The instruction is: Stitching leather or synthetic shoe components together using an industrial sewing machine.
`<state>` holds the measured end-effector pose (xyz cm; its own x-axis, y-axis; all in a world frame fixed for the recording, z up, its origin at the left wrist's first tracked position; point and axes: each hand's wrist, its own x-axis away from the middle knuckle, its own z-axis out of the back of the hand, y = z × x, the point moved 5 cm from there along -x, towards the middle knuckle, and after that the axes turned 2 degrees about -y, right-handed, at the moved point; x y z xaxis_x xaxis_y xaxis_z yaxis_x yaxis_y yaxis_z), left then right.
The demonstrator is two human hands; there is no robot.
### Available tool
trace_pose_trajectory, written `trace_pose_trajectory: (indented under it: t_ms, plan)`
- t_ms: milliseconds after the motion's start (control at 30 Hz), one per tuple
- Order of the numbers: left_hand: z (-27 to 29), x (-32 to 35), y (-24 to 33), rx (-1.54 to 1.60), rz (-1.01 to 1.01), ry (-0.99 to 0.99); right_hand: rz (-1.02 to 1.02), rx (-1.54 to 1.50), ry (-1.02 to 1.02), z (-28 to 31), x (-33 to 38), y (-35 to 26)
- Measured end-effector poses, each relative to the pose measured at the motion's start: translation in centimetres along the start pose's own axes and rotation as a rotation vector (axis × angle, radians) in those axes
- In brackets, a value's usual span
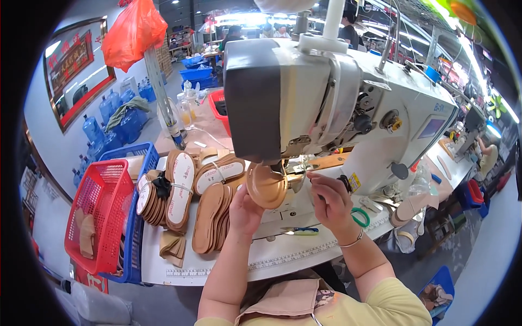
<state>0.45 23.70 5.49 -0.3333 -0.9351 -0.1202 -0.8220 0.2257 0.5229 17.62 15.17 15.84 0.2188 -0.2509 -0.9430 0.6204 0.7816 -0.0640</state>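
My left hand (243,215) grips a tan leather shoe upper (266,189) by its left side, holding its rounded toe part under the head of a white sewing machine (312,81). To the right of the needle area is my right hand (330,200), fingers curled and pinched close to the metal parts by the needle. Whatever lies between those fingertips is too small to make out. A pair of thread snips (300,231) with a blue and green handle rests on the machine bed below the upper.
Stacks of tan insoles (211,217) and tied white-faced insoles (180,187) stand left of my left hand. Red (98,217) and blue baskets (145,155) sit at the table's left end. A green ring (360,217) lies right of my right wrist. A ruler strip (266,264) runs along the front edge.
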Motion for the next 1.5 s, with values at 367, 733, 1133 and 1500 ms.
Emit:
trace_pose_trajectory:
  t_ms: [367, 733, 1133, 1500]
  plan:
    - [-0.4, 0.0, 0.1, 0.023, 0.011, -0.045, 0.239, 0.248, -0.125, -3.4, 0.1, -1.8]
    - [0.3, 0.0, 0.0, 0.072, -0.037, -0.154, 0.120, 0.308, -0.175, -5.1, -1.8, -3.1]
    - [1.7, -1.7, -0.2, 0.059, -0.089, 0.038, -0.843, 0.486, 0.638, 18.2, 14.8, 13.3]
    - [0.2, -5.4, 2.1, -0.049, 0.010, -0.200, -0.674, 0.571, 0.274, 11.9, 13.6, 10.5]
